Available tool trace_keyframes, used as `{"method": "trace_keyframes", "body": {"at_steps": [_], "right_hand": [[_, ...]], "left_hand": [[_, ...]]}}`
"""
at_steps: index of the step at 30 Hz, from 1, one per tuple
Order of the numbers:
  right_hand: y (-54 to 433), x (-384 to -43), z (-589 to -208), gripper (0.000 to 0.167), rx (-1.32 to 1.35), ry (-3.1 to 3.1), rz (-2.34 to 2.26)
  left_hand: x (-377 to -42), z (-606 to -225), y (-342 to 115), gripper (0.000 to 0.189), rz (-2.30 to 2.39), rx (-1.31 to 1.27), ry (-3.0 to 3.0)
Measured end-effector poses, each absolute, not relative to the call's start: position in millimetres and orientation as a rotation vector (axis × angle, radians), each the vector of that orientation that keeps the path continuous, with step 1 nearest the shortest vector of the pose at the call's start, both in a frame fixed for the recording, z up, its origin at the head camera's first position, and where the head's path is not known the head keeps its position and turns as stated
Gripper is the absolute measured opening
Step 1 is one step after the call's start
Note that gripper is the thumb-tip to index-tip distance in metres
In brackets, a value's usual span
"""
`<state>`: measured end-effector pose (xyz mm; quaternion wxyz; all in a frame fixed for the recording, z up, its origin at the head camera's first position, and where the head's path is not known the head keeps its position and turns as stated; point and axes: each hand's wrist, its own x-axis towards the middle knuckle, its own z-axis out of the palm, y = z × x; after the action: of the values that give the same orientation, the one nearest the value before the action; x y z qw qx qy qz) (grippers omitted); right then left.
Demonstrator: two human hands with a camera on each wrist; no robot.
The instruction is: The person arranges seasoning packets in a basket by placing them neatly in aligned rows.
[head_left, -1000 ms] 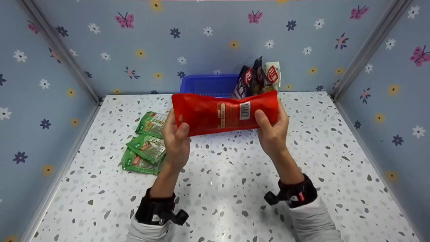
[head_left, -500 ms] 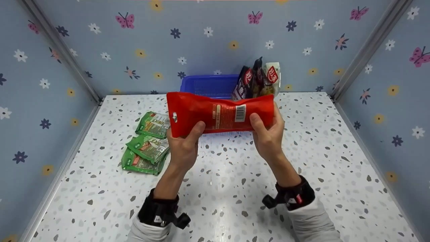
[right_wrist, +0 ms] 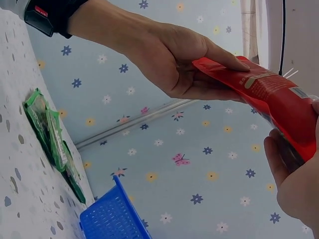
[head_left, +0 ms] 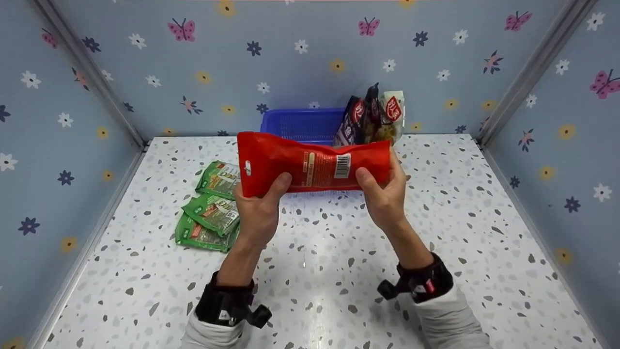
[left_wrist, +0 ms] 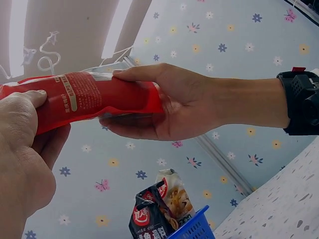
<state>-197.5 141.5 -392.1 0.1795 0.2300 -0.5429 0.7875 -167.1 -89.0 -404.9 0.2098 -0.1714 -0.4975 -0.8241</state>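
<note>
Red and glossy, a plastic pouch [head_left: 315, 162] is stretching crosswise between both hands, hanging above the worktop [head_left: 319, 271] and, seen from the head camera, hiding much of a blue basket [head_left: 296, 125] at the middle of the worktop's back edge. The left hand [head_left: 257, 213] is gripping the pouch near the end with the hang hole, its thumb pressing on the printed face. The right hand [head_left: 385, 199] is pinching the opposite end, thumb in front near the barcode, fingers curling behind. What the pouch is containing I cannot tell. In the basket's right end, two dark bags [head_left: 351, 123] and a white bag [head_left: 393, 116] are standing side by side, their tops rising above the rim; the leftmost dark one is tilting. Toward the worktop's left edge, three green packets [head_left: 215, 213] are lying flat, the middle one overlapping the front one, and their see-through parts are revealing brownish contents.
</note>
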Motion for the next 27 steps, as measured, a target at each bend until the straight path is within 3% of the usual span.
{"method": "trace_keyframes", "body": {"at_steps": [7, 13, 19, 27], "right_hand": [[158, -213, -391, 0.067, 0.865, -1.550, 2.155], [182, -217, -384, 0.079, 1.002, -1.794, 1.818], [195, -210, -374, 0.095, 1.219, -2.185, 1.484], [190, -205, -376, 0.094, 1.368, -2.379, 1.265]], "left_hand": [[-166, -401, -107, 0.045, -2.105, -0.508, -1.553], [-168, -394, -116, 0.032, -1.886, -0.636, -1.738], [-169, -393, -119, 0.035, -1.811, -0.829, -1.907], [-167, -396, -117, 0.033, -1.681, -0.940, -2.063]]}}
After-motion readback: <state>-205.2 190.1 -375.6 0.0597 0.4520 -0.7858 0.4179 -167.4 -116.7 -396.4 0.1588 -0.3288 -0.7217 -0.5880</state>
